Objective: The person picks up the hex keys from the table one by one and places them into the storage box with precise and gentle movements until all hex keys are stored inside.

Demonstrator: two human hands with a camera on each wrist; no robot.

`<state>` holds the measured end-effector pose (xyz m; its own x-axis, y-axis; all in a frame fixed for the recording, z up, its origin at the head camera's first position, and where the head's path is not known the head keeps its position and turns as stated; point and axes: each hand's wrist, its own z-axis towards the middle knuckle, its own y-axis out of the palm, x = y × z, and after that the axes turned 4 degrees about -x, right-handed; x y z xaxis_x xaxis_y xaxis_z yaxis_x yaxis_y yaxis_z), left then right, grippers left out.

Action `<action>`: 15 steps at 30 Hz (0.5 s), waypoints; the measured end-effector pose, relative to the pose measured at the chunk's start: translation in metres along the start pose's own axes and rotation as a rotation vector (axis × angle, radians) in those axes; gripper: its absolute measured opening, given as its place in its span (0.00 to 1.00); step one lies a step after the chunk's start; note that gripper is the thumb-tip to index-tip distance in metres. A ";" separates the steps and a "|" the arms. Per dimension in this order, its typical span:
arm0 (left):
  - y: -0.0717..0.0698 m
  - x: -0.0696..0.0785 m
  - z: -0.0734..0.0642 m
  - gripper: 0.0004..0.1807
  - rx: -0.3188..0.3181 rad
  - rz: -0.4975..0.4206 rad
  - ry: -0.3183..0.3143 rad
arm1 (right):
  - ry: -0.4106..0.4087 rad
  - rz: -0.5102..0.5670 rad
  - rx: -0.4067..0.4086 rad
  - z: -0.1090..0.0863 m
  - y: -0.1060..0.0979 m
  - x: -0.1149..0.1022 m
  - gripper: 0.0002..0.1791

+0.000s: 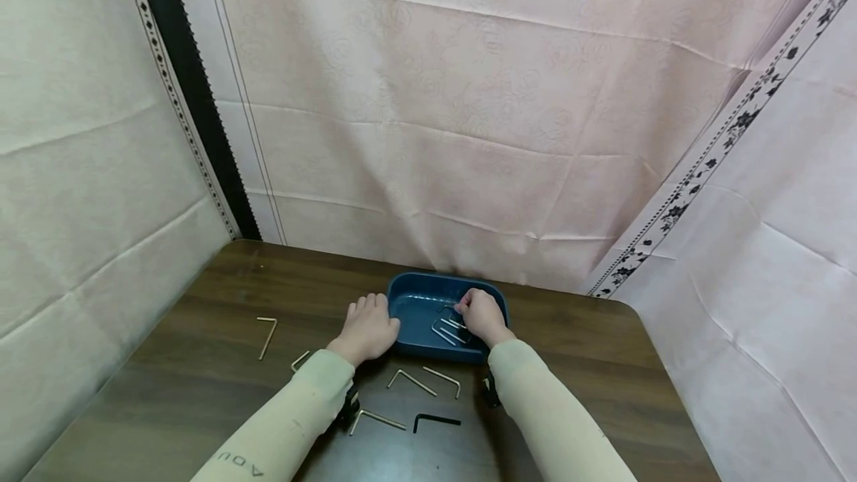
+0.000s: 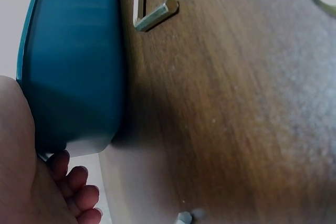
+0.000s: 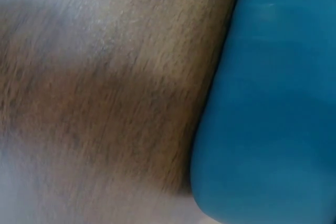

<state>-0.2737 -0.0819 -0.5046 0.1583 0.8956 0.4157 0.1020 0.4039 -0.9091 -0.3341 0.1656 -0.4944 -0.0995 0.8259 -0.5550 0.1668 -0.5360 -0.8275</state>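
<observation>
A blue tray (image 1: 413, 309) stands near the table's far edge, with several L-shaped hex keys (image 1: 443, 336) lying in its right half. My left hand (image 1: 370, 327) holds the tray's left end, thumb at the rim; the left wrist view shows its curled fingertips (image 2: 77, 178) beside the tray wall (image 2: 73, 66). Over the right part of the tray, my right hand (image 1: 485, 315) has its fingertips together and pinches a hex key, mostly hidden by the hand. Only the tray's outer side (image 3: 268, 103) and the table show in the right wrist view.
In front of the tray lie brass-coloured hex keys (image 1: 416, 383) and a black hex key (image 1: 438, 419). Farther left is another hex key (image 1: 268, 339), and one (image 1: 299, 360) is partly behind my left sleeve. Hanging cloth (image 1: 428, 117) borders the wooden table (image 1: 569, 385).
</observation>
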 end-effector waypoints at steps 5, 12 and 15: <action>-0.001 0.002 0.000 0.22 -0.007 -0.005 0.001 | -0.029 -0.014 0.053 -0.002 -0.004 0.001 0.06; 0.001 0.000 0.001 0.22 -0.003 0.004 -0.004 | -0.063 -0.007 0.100 -0.010 -0.010 -0.002 0.03; 0.001 0.000 0.000 0.22 -0.007 -0.002 -0.005 | -0.093 0.050 0.115 -0.016 -0.013 -0.007 0.06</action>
<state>-0.2736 -0.0815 -0.5052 0.1528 0.8957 0.4176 0.1087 0.4048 -0.9079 -0.3204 0.1699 -0.4787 -0.1850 0.7807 -0.5969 0.0609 -0.5971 -0.7999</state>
